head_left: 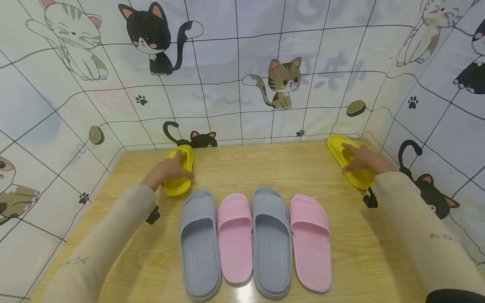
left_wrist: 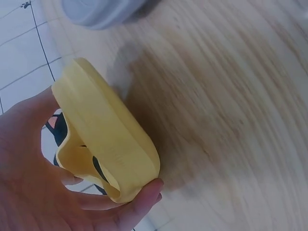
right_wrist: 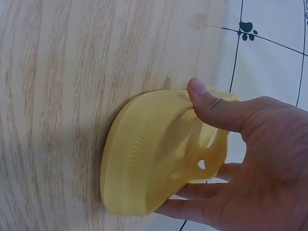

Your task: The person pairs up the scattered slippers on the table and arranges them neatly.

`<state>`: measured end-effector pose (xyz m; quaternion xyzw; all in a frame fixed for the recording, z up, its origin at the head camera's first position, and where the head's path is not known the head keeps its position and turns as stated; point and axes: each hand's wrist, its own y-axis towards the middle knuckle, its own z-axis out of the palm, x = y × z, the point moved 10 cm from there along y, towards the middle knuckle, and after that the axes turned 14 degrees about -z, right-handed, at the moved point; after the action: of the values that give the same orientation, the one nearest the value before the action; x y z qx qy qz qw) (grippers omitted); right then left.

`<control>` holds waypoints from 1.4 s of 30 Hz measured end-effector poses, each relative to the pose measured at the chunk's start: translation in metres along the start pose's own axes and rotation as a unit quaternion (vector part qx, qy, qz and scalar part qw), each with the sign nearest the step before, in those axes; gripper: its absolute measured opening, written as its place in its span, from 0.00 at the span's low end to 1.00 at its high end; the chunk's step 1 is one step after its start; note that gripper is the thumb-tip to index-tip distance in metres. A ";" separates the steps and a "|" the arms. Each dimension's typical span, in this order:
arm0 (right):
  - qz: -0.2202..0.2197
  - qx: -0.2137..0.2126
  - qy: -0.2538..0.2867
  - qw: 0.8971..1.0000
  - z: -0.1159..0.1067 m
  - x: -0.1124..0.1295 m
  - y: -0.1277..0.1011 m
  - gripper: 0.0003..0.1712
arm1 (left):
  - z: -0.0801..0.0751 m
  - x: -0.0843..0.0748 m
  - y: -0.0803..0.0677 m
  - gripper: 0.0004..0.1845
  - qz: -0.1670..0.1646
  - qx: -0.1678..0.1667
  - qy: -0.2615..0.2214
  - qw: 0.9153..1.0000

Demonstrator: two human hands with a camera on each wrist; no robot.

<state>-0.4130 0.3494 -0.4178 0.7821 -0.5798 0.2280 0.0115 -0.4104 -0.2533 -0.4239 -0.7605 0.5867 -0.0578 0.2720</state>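
Observation:
At the back left of the wooden table, my left hand (head_left: 168,170) grips a small yellow slipper (head_left: 177,187) by its sides. In the left wrist view that slipper (left_wrist: 108,132) is tilted, its sole edge toward the tabletop, with thumb and fingers at opposite sides. Far off at the back right, my right hand (head_left: 361,159) holds a second yellow slipper (head_left: 358,180). The right wrist view has the thumb on one rim of this slipper (right_wrist: 132,154) and the fingers along the other; it lies close against the wood.
Between the arms, a grey slipper (head_left: 198,256), a pink slipper (head_left: 235,256), another grey slipper (head_left: 272,256) and another pink slipper (head_left: 312,261) stand side by side on the table (head_left: 254,168). Cat-printed walls (head_left: 219,92) bound the table at the back and sides.

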 end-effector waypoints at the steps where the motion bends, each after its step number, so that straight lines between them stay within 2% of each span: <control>1: 0.000 0.001 0.000 1.000 0.000 0.000 0.000 0.58 | 0.001 -0.003 -0.001 0.66 0.001 0.001 0.000 1.000; 17: 0.013 0.008 -0.009 1.000 0.000 -0.010 0.005 0.58 | 0.006 -0.039 -0.008 0.65 0.018 0.007 -0.012 1.000; 26: 0.013 0.011 -0.006 1.000 0.004 -0.014 0.007 0.60 | 0.012 -0.056 -0.008 0.65 0.003 0.024 -0.010 1.000; 32: 0.019 0.012 0.001 1.000 0.004 -0.014 0.008 0.60 | 0.015 -0.065 -0.008 0.65 0.007 0.020 -0.009 1.000; 42: 0.033 0.018 0.014 0.999 0.006 -0.015 0.007 0.61 | 0.020 -0.086 -0.012 0.65 0.008 0.021 0.030 0.999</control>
<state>-0.4204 0.3594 -0.4300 0.7592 -0.6012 0.2493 -0.0024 -0.4186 -0.1652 -0.4152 -0.7478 0.5992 -0.0910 0.2710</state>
